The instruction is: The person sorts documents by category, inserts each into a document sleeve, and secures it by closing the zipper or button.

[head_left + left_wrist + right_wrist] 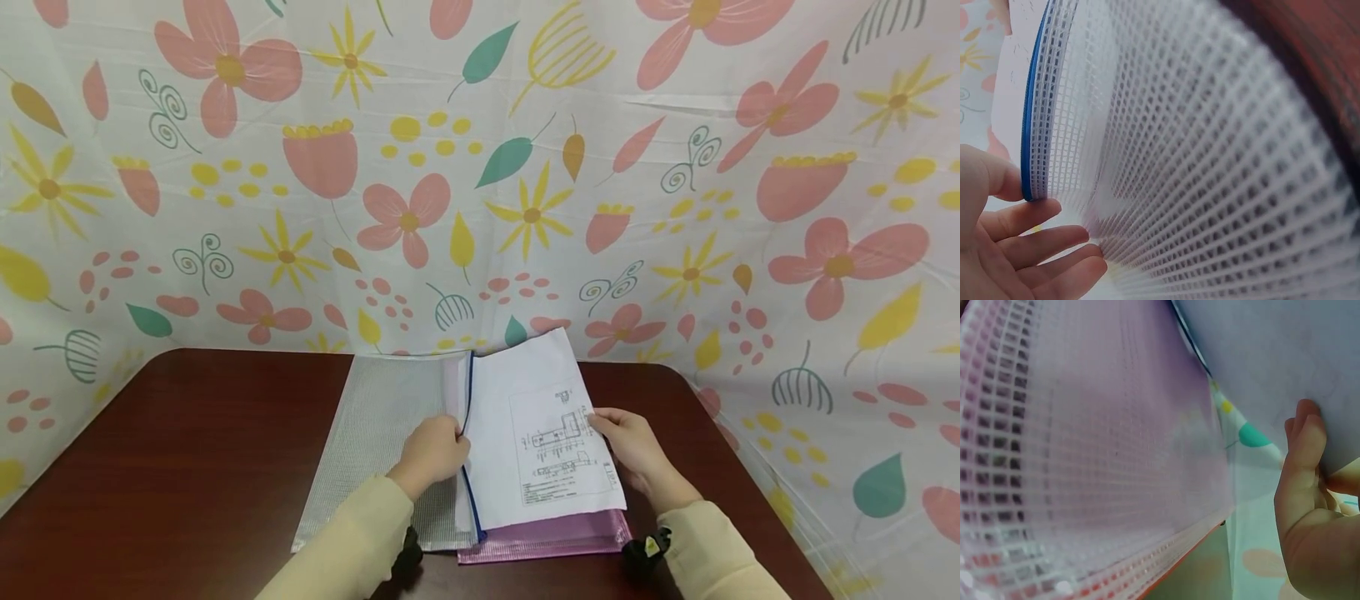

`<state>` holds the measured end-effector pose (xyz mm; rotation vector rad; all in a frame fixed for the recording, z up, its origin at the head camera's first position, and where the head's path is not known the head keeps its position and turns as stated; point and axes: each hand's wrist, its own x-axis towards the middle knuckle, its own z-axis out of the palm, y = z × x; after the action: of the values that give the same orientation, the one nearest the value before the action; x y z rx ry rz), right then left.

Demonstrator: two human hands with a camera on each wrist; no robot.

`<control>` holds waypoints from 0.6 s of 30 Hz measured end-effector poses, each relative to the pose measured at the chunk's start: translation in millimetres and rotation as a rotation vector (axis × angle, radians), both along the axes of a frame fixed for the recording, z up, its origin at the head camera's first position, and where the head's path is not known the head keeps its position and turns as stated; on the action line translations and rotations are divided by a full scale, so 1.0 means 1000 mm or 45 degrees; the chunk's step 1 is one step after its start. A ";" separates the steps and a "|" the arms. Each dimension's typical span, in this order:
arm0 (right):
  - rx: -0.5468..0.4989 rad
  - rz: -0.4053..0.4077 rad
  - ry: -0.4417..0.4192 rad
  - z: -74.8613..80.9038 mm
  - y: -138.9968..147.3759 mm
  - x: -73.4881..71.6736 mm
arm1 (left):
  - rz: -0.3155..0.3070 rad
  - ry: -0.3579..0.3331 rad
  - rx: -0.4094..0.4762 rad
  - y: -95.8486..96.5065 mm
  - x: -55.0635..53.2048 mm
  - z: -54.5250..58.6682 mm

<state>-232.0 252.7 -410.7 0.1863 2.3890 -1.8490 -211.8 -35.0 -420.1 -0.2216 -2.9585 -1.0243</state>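
A clear mesh zipper pouch (375, 442) with a blue zipper edge (472, 500) lies on the table. My left hand (433, 454) pinches that edge between thumb and index finger; in the left wrist view the other fingers (1054, 240) extend beside the mesh. White paper (498, 417) printed with a technical drawing sits at the pouch's opening, its left side against the blue edge. My right hand (637, 454) pinches the paper's right edge, thumb in front. Under the paper lies a pink mesh pouch (555, 540), its lower part showing. How far the paper reaches inside the clear pouch is hidden.
The dark brown table (202, 467) extends to both sides of the pouches. Behind it hangs a white curtain (420, 300) with a flower and leaf print, touching the table's back edge. A black wrist strap (647, 552) sits at the right sleeve.
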 end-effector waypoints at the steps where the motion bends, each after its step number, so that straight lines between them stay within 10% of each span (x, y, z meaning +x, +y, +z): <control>1: -0.021 0.003 -0.008 0.001 0.000 0.000 | 0.007 0.004 0.007 0.000 0.000 0.000; 18: -0.055 0.035 0.023 0.004 -0.012 0.004 | 0.013 0.057 0.065 0.004 0.002 0.000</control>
<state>-227.5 240.5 -406.8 0.1326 2.3489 -1.8962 -209.5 -31.5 -419.8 -0.2252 -2.8865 -1.0770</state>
